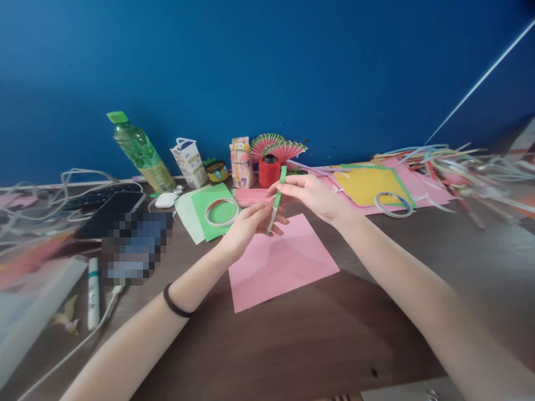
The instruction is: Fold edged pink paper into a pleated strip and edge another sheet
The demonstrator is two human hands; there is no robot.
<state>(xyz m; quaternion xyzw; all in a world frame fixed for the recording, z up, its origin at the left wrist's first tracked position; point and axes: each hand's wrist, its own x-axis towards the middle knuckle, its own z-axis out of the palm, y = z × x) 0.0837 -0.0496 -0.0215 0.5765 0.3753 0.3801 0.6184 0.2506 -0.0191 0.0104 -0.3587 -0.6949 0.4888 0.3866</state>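
Observation:
In front of me my right hand (315,197) pinches the upper part of a narrow green paper strip (283,174) between thumb and fingers. Lower down, my left hand (246,225) has the same strip against its thumb and fingers; part of this grip is hidden. The strip stands nearly upright, slightly tilted, with a pale patch on its lower half. Beneath both hands a pink sheet of paper (288,267) lies on the dark table. Just left of my left hand, a roll of tape (208,216) rests on a green sheet (202,201).
Along the blue wall stand a green bottle (144,156), a milk carton (189,162), a red pot (270,171) and folded paper fans (286,150). Yellow paper (368,186) and another tape roll (378,209) lie right. Cables, a phone and a marker (93,295) occupy the left.

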